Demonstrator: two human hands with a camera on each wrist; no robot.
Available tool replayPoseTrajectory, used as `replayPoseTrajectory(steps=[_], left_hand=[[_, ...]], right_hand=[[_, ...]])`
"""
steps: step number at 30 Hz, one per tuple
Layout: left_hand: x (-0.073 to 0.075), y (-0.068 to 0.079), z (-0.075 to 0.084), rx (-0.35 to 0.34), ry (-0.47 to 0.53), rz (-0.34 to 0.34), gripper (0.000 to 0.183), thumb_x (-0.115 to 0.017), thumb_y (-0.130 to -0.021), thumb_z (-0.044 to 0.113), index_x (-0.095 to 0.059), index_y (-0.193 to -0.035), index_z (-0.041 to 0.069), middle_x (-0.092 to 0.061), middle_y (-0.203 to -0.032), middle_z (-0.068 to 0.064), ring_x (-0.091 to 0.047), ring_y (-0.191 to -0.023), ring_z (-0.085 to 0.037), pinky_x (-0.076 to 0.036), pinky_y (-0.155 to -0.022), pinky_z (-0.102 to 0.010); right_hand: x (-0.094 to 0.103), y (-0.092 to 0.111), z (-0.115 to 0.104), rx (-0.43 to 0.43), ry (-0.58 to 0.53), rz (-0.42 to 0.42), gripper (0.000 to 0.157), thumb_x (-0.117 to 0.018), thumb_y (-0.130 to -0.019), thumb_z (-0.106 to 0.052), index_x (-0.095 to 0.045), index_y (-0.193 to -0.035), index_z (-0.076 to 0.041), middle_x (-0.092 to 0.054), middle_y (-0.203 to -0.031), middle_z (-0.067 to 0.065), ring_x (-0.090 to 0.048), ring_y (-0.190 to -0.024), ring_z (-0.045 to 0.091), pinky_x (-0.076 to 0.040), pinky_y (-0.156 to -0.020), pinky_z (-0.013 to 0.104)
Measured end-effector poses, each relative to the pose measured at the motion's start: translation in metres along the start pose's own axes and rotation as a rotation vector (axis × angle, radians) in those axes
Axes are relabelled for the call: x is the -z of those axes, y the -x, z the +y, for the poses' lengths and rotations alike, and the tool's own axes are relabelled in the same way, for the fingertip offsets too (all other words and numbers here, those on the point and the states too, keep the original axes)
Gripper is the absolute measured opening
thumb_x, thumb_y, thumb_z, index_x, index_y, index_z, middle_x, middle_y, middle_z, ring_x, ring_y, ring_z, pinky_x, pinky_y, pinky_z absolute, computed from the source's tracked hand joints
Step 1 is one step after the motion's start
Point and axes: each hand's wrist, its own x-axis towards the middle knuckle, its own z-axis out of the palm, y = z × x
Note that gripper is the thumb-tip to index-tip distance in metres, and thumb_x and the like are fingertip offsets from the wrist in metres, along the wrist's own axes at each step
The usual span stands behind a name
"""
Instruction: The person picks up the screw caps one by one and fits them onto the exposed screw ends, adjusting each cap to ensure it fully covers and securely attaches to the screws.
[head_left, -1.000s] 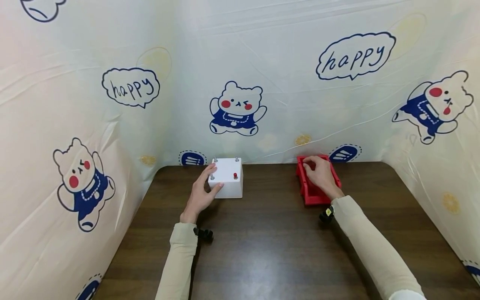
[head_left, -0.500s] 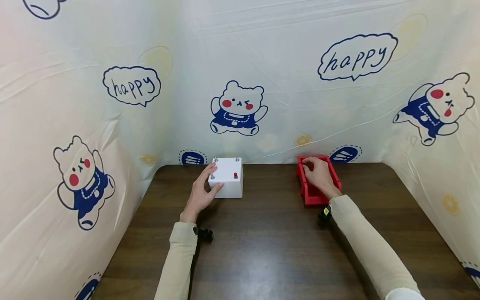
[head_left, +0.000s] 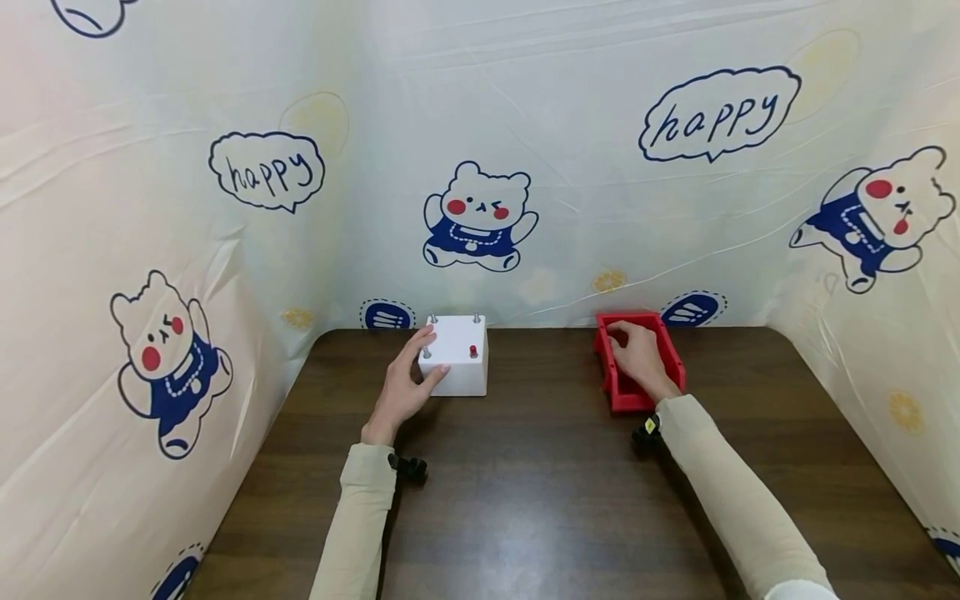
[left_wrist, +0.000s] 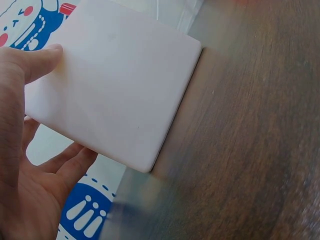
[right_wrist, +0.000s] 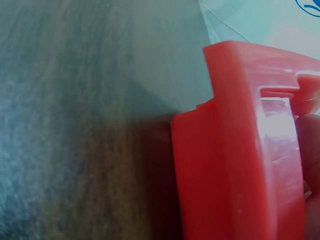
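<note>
A white box [head_left: 465, 333] stands near the table's back edge, with metal posts at three corners of its top and a red-capped post [head_left: 473, 351] at the front right. My left hand [head_left: 399, 392] grips its left side. In the left wrist view the thumb [left_wrist: 47, 57] lies on the box's plain face [left_wrist: 115, 85], the other fingers round its far side. To the right is a red plastic bin [head_left: 630, 403], and my right hand [head_left: 640, 354] reaches inside with bent fingers. The bin's wall [right_wrist: 205, 175] hides most of that hand in the right wrist view; I cannot tell what the fingertips hold.
Both things stand on a dark wooden table [head_left: 525, 500]. A pale cloth curtain [head_left: 570, 208] printed with bears and lettering rises behind and along both sides. Black wrist cameras [head_left: 408, 469] sit at both sleeve cuffs.
The right hand shifts slightly inside the red bin, its wrist moving a little to the left. The left hand and the white box keep their places.
</note>
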Motion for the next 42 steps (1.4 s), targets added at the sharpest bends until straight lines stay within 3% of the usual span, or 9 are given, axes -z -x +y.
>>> replayPoseTrajectory(steps=[16, 28, 37, 42], left_hand=[[0.001, 0.001, 0.000, -0.004, 0.004, 0.002, 0.061, -0.075, -0.102, 0.031, -0.052, -0.158, 0.025, -0.035, -0.173, 0.009, -0.032, -0.161, -0.026, -0.035, -0.125, -0.062], [-0.001, 0.001, -0.003, -0.012, -0.008, 0.003, 0.061, -0.075, -0.102, 0.031, -0.051, -0.158, 0.027, -0.035, -0.173, 0.009, -0.031, -0.162, -0.024, -0.032, -0.128, -0.059], [0.000, 0.001, -0.003, -0.004, -0.007, 0.001, 0.062, -0.076, -0.102, 0.032, -0.051, -0.158, 0.027, -0.035, -0.174, 0.008, -0.031, -0.162, -0.025, -0.030, -0.128, -0.061], [-0.001, 0.000, -0.002, 0.001, -0.011, -0.003, 0.062, -0.075, -0.102, 0.032, -0.050, -0.158, 0.027, -0.034, -0.174, 0.008, -0.031, -0.162, -0.025, -0.031, -0.128, -0.060]], right_hand=[[-0.004, 0.002, 0.008, -0.002, 0.003, -0.062, 0.038, -0.056, -0.106, -0.010, -0.063, -0.141, 0.000, -0.067, -0.136, 0.024, -0.058, -0.117, 0.037, -0.052, -0.109, 0.060], [-0.005, 0.002, 0.009, 0.037, 0.047, -0.052, 0.034, -0.056, -0.104, -0.008, -0.067, -0.134, 0.004, -0.071, -0.127, 0.025, -0.062, -0.108, 0.036, -0.058, -0.099, 0.056], [-0.008, -0.003, 0.012, 0.017, 0.066, -0.077, 0.034, -0.055, -0.101, -0.002, -0.068, -0.131, 0.005, -0.069, -0.126, 0.024, -0.060, -0.109, 0.036, -0.056, -0.102, 0.054], [-0.006, -0.002, 0.012, 0.029, 0.091, -0.080, 0.031, -0.057, -0.102, -0.005, -0.070, -0.127, 0.006, -0.071, -0.118, 0.024, -0.061, -0.103, 0.035, -0.057, -0.092, 0.050]])
